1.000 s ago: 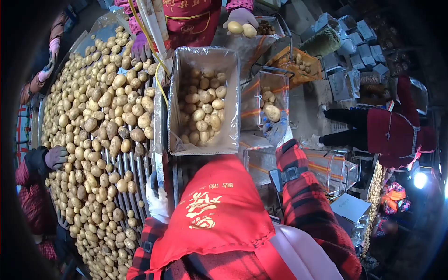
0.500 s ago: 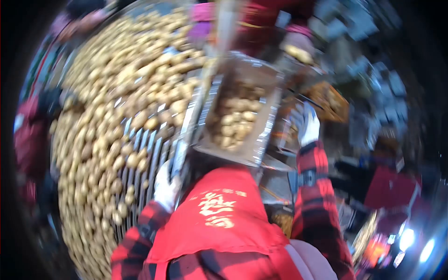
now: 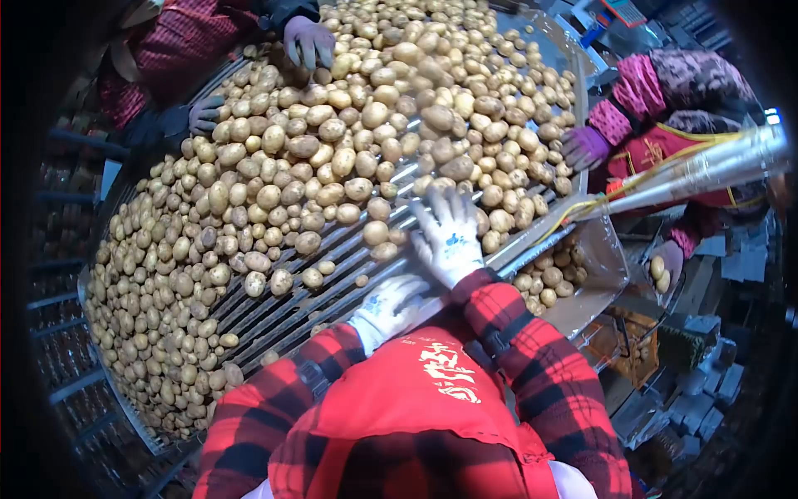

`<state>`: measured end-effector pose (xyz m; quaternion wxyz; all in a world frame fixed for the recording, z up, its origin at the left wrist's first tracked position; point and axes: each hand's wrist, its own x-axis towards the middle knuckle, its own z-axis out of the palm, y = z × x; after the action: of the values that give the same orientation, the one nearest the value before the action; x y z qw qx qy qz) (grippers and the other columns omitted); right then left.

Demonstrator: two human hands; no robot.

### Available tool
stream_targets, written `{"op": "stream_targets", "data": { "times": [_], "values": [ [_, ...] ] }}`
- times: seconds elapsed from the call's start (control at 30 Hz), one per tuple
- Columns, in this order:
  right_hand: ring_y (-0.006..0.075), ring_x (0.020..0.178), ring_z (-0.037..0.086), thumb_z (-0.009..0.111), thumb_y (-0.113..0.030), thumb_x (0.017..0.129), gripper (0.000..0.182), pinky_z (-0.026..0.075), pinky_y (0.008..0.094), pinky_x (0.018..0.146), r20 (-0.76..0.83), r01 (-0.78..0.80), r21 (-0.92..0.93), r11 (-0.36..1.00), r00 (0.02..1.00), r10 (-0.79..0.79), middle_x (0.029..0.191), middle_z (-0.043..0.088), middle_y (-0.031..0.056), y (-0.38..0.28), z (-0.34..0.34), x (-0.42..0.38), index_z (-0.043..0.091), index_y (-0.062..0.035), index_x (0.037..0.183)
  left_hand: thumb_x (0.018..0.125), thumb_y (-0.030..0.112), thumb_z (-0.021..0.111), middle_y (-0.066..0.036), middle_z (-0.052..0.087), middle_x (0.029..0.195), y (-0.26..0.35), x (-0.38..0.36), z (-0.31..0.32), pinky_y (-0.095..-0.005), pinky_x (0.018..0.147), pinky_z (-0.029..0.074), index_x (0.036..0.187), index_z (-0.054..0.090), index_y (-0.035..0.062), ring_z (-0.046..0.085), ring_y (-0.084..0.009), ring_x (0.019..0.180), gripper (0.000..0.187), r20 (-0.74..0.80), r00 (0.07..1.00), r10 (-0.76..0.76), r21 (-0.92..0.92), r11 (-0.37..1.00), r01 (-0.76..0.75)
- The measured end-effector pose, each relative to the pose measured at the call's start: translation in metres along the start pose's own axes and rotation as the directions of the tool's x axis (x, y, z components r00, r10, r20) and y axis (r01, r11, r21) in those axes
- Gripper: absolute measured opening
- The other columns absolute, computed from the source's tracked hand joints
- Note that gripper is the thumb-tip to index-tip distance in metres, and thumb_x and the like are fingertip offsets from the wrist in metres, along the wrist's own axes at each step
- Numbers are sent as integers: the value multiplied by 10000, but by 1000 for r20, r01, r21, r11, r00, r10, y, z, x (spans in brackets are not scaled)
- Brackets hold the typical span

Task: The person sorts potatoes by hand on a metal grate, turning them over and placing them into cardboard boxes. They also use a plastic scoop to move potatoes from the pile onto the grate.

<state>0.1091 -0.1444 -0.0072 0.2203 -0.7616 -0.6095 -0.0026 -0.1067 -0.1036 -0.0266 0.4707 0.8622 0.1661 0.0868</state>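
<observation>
A wide roller table (image 3: 274,312) carries a dense heap of potatoes (image 3: 332,150). My right hand (image 3: 449,234), in a white glove, lies flat with fingers spread on the rollers, fingertips touching potatoes at the heap's near edge. It holds nothing. My left hand (image 3: 391,303), also white-gloved, rests on the rollers just in front of my red apron, with a few stray potatoes (image 3: 320,270) to its left. Nothing shows in its grip.
A plastic-lined box (image 3: 594,274) with potatoes sits right of the table. Co-workers' gloved hands reach into the heap: one at the top (image 3: 307,41), a dark one at top left (image 3: 204,112), a purple one at right (image 3: 583,147). Another hand (image 3: 665,264) holds potatoes near the box.
The view has swung from the boxes to the roller table. My right hand has come from the clear bin, where it held a potato, onto the rollers, bare of anything. My left hand has moved onto the rollers.
</observation>
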Motion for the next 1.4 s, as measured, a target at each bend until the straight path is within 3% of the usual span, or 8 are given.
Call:
{"op": "stream_targets", "data": {
  "times": [0.3, 0.77, 0.83, 0.9, 0.97, 1.1, 1.17, 1.4],
  "values": [
    [446, 1333, 537, 684, -302, 937, 510, 375, 647, 1138, -310, -222, -377, 899, 945, 103, 1469, 573, 205, 78, 29, 156, 618, -196, 1432, 1072, 139, 581, -108, 686, 1285, -15, 2, -73, -337, 970, 557, 1383, 650, 33, 641, -185, 1181, 336, -272, 906, -324, -422, 886, 190],
    [425, 1310, 629, 727, -496, 949, 692, 476, 522, 1131, 641, -198, 476, 857, 745, -183, 1425, 660, 228, -1, 4, 206, 554, -188, 1545, 1105, 542, 474, -108, 589, 1469, -48, 60, -110, -507, 1096, 526, 1543, 490, 136, 568, -307, 1377, 597, 236, 879, -413, -852, -524, -17],
    [403, 1299, 637, 751, -445, 952, 680, 472, 496, 1142, 675, -241, 662, 710, 604, -424, 1399, 660, 237, -16, -9, 185, 555, -168, 1542, 1065, 447, 598, -107, 668, 1307, -38, 67, -115, -423, 960, 593, 1368, 606, 119, 683, -282, 1178, 447, 232, 830, -507, -862, -503, -67],
    [413, 1223, 652, 732, -386, 955, 595, 506, 492, 1085, 538, -65, 610, 790, 766, -352, 1292, 680, 210, -31, 4, 214, 604, -106, 1463, 1030, 362, 667, -116, 696, 1231, -23, 58, -113, -417, 935, 602, 1277, 631, 127, 698, -283, 1112, 343, -192, 883, -428, -589, 770, 245],
    [369, 1152, 674, 736, -306, 940, 545, 544, 462, 986, 184, 229, 439, 869, 923, -337, 1274, 676, 212, -50, 29, 250, 621, -65, 1416, 1027, 314, 680, -111, 717, 1145, -43, 55, -94, -441, 912, 602, 1197, 632, 124, 697, -246, 1070, 259, 479, 642, -599, -722, -685, -100],
    [419, 1367, 503, 714, -401, 940, 621, 384, 624, 1139, 92, 460, 131, 878, 876, -473, 1470, 562, 197, -103, 111, 298, 570, -119, 1475, 1044, 257, 660, -67, 705, 1118, -60, 12, -45, -467, 1029, 562, 1218, 629, 94, 666, -246, 1108, 241, -181, 871, -457, -468, 819, 332],
    [411, 1354, 503, 725, -366, 930, 601, 378, 630, 1151, -112, 419, 58, 906, 905, -411, 1500, 540, 179, -109, 131, 275, 566, -134, 1461, 1066, 248, 631, -63, 691, 1128, -11, 30, -109, -474, 1057, 546, 1225, 635, 88, 650, -253, 1119, 226, -44, 910, -413, -424, 832, 358],
    [336, 1304, 555, 739, -205, 819, 503, 408, 596, 1110, 8, 355, -115, 928, 934, -357, 1321, 645, 82, -33, 89, 190, 670, -138, 1312, 1089, 252, 595, -73, 654, 1105, 8, 13, -128, -489, 1044, 546, 1211, 644, 72, 636, -272, 1094, 223, 351, 697, -625, -880, -475, 16]
  ]
}}
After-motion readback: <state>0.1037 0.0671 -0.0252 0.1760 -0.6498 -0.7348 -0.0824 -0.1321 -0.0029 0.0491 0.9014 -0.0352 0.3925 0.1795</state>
